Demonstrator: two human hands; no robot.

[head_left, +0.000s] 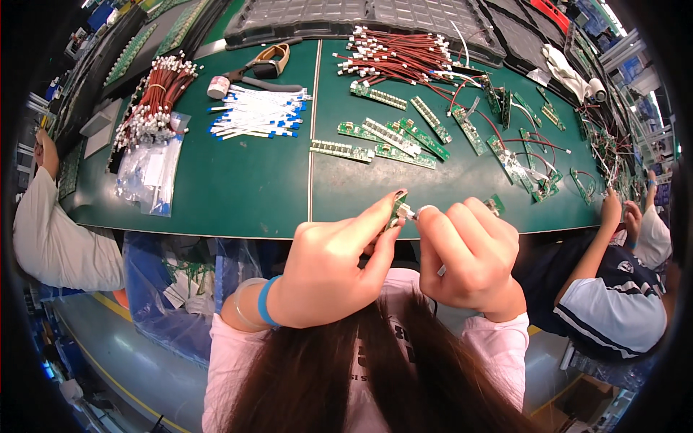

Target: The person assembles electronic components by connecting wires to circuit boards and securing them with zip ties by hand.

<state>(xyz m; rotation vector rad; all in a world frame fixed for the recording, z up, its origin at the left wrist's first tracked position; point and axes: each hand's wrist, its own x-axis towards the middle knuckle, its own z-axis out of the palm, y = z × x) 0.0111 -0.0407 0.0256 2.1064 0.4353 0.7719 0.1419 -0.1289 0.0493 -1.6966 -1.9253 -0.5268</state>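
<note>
My left hand [339, 267], with a blue band at the wrist, pinches a small green circuit board [397, 215] between thumb and fingers, in front of the table edge. A pale connector socket on this board faces right. My right hand [469, 252] is closed, and its fingertips pinch a thin white cable [410, 214] whose end meets the socket. Whether that end is seated cannot be made out. Most of the cable is hidden by the fingers. Beyond my hands, several green circuit boards [393, 137] lie in a loose group on the table.
The green table [245, 195] carries white flat cables with blue ends [260, 112], pliers [268, 86], and a bundle [157, 94] and a pile of red wires [393, 58]. Wired boards [512, 162] lie right. Black trays [296, 22] stand behind. Co-workers' arms [606, 216] show on both sides.
</note>
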